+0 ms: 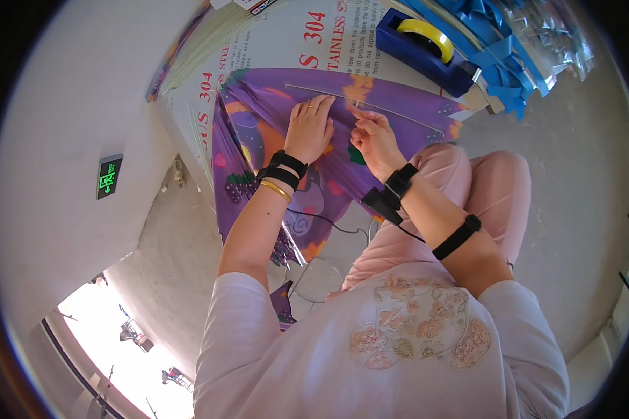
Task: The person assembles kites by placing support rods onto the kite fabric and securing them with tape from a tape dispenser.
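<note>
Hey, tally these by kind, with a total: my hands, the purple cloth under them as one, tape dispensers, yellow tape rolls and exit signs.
Hands: 2 (left hand, right hand)
Purple cloth: 1
Tape dispenser: 1
Yellow tape roll: 1
Exit sign: 1
Total: 6

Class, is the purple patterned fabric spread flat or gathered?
Partly gathered: the purple patterned fabric bunches into creases beside the left hand, though its far edge lies spread out.
</note>
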`<state>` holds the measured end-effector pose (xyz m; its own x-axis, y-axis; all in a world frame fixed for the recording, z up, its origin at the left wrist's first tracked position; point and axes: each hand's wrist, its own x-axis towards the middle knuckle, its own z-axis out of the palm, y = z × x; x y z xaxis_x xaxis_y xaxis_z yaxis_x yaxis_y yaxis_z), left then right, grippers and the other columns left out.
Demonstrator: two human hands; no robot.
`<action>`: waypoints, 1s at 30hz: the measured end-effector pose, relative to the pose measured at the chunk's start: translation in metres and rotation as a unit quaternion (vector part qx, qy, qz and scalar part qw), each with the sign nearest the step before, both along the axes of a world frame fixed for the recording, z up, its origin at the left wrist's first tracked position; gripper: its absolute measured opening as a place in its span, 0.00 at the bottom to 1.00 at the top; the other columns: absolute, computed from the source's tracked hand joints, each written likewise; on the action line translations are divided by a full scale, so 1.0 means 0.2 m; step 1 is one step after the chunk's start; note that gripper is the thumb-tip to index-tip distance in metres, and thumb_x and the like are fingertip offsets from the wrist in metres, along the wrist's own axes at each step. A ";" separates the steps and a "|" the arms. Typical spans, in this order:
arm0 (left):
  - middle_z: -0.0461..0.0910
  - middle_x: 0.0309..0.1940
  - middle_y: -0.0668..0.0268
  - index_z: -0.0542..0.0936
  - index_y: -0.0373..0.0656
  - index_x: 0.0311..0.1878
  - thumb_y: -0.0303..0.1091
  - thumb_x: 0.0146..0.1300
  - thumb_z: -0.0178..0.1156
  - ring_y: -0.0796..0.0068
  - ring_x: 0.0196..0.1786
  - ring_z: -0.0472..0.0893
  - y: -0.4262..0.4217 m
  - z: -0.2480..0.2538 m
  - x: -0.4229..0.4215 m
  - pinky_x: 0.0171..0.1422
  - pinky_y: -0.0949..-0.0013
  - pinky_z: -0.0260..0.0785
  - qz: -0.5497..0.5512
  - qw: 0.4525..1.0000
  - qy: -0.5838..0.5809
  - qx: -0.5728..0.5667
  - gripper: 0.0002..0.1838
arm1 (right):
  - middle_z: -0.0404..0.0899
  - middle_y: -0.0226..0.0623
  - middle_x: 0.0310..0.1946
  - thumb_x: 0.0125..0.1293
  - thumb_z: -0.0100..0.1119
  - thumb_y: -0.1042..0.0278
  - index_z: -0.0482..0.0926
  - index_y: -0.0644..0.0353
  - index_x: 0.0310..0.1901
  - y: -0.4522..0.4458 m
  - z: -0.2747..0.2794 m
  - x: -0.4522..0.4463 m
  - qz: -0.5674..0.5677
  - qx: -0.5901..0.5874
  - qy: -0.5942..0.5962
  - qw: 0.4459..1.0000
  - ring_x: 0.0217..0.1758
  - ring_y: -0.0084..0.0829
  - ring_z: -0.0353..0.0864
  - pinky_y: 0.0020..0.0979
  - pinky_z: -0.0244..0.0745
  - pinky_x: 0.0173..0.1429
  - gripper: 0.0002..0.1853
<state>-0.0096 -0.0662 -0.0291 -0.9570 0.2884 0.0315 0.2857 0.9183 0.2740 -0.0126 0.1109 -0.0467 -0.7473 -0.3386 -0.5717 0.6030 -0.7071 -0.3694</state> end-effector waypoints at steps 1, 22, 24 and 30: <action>0.73 0.62 0.60 0.70 0.40 0.66 0.32 0.65 0.56 0.60 0.64 0.74 0.00 0.00 0.00 0.71 0.56 0.58 0.000 1.000 -0.001 0.000 0.25 | 0.76 0.43 0.61 0.65 0.51 0.84 0.61 0.53 0.45 -0.02 -0.02 0.00 -0.004 -0.014 -0.010 1.000 0.26 0.24 0.71 0.27 0.69 0.35 0.14; 0.77 0.57 0.57 0.70 0.42 0.64 0.23 0.58 0.55 0.58 0.63 0.75 -0.05 0.01 -0.07 0.68 0.54 0.62 0.007 0.999 -0.007 0.041 0.28 | 0.74 0.38 0.65 0.67 0.49 0.84 0.64 0.52 0.46 -0.19 -0.06 -0.03 -0.017 -0.027 -0.045 0.998 0.27 0.26 0.73 0.30 0.71 0.39 0.13; 0.76 0.58 0.59 0.72 0.43 0.65 0.23 0.57 0.56 0.60 0.63 0.75 -0.05 0.02 -0.06 0.68 0.55 0.62 -0.003 1.000 -0.014 0.028 0.28 | 0.73 0.38 0.66 0.66 0.50 0.84 0.63 0.52 0.47 -0.19 -0.07 -0.03 -0.014 -0.026 -0.042 0.999 0.26 0.25 0.73 0.29 0.72 0.37 0.14; 0.76 0.58 0.60 0.73 0.43 0.65 0.25 0.56 0.57 0.62 0.62 0.75 -0.06 0.01 -0.07 0.67 0.58 0.61 -0.026 1.000 -0.002 -0.002 0.29 | 0.74 0.37 0.64 0.66 0.51 0.83 0.63 0.52 0.48 -0.21 -0.07 -0.03 -0.017 -0.017 -0.050 0.998 0.28 0.26 0.76 0.30 0.72 0.36 0.15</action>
